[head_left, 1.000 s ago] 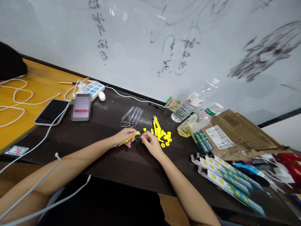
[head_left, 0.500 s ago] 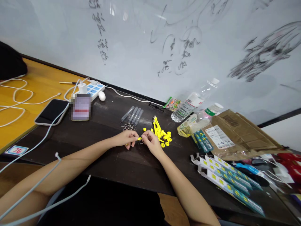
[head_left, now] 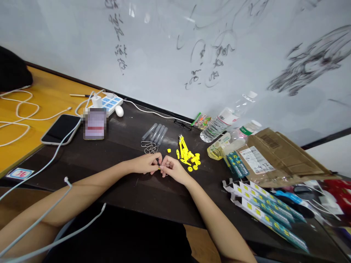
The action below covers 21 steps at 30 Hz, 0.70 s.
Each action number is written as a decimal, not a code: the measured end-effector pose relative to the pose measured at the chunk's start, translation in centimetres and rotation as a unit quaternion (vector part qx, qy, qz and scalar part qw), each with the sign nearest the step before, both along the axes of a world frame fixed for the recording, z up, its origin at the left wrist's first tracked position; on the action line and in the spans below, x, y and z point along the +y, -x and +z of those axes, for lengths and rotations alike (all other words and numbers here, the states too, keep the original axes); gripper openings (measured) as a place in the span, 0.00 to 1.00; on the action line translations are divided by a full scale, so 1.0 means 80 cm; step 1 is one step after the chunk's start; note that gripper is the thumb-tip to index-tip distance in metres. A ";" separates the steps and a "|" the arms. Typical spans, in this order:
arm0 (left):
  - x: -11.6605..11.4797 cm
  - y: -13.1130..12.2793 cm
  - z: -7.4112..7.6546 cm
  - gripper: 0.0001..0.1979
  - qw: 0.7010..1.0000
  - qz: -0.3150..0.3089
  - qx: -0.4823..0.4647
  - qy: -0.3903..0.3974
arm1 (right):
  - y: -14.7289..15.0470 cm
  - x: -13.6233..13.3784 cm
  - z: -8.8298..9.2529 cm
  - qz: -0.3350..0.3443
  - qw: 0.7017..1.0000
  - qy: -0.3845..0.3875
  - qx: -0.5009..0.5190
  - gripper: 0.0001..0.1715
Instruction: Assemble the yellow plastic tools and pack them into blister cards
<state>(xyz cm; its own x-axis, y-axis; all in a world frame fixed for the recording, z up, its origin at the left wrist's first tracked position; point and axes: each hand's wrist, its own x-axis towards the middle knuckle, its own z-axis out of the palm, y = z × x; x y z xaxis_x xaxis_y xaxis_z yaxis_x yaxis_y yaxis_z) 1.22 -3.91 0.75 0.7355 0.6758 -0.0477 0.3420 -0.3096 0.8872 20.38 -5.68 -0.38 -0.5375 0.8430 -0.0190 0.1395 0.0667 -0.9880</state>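
Observation:
My left hand (head_left: 145, 163) and my right hand (head_left: 173, 169) meet fingertip to fingertip just over the dark table. Between them my left fingers pinch a small yellow plastic part (head_left: 159, 168), mostly hidden. In my right fingers is a thin bent metal wire (head_left: 166, 175), of which only a little shows. Beyond the hands lie several bent wire clips (head_left: 149, 147) and clear plastic tubes (head_left: 155, 134). Right of these is a pile of yellow plastic parts (head_left: 189, 153), some long, some round. A single yellow cap (head_left: 169, 150) sits apart from the pile.
At the right stand clear bottles (head_left: 221, 124), a brown parcel (head_left: 274, 153) and open printed cartons (head_left: 268, 208). Glasses (head_left: 182, 125) lie by the whiteboard (head_left: 164, 54). Phones (head_left: 60, 129), a power strip (head_left: 109, 104) and white cables are at the left.
Both hands have come closer together and a little lower. The yellow part, plainly visible before, is now mostly covered by my fingers.

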 end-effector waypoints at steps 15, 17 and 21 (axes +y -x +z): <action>-0.008 -0.019 -0.010 0.17 0.983 0.129 -0.134 -0.005 | 0.008 0.003 0.000 -0.216 0.963 0.018 0.160 0.20; -0.005 -0.025 -0.019 0.19 0.964 0.171 -0.194 0.054 | 0.013 -0.002 -0.001 -0.183 0.973 0.021 0.136 0.20; -0.001 -0.025 -0.018 0.19 0.952 0.167 -0.242 0.092 | 0.017 -0.004 -0.004 -0.138 0.983 0.032 0.112 0.20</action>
<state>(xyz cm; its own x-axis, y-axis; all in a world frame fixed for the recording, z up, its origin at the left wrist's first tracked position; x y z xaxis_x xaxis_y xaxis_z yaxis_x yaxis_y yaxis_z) 3.22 -3.98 -0.67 0.4474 0.8886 0.1015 -0.0673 -0.0797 0.9945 19.00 -6.00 -0.73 -0.2847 0.9585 0.0158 -0.0791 -0.0071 -0.9968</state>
